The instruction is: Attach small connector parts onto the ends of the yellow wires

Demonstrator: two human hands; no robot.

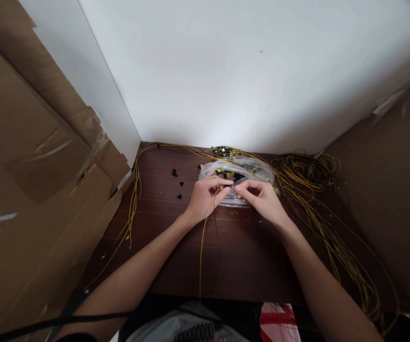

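My left hand (205, 195) is closed in a pinch on a thin yellow wire (201, 247), which hangs down past the table's front edge. A thin dark strand hangs beside it. Something small and dark shows at the left fingertips. My right hand (264, 198) is also pinched, its fingertips just to the right of the left ones; what is between them is too small to make out. Both hands are above a clear plastic bag (207, 169) holding black and yellow small parts (230, 175).
Small black pieces (174, 173) lie on the dark brown table (169, 266) to the left. Bundles of yellow wire (134, 209) run along the left and back, with a coil (308, 170) at the back right. Cardboard (48, 166) and a white panel (233, 71) enclose the table.
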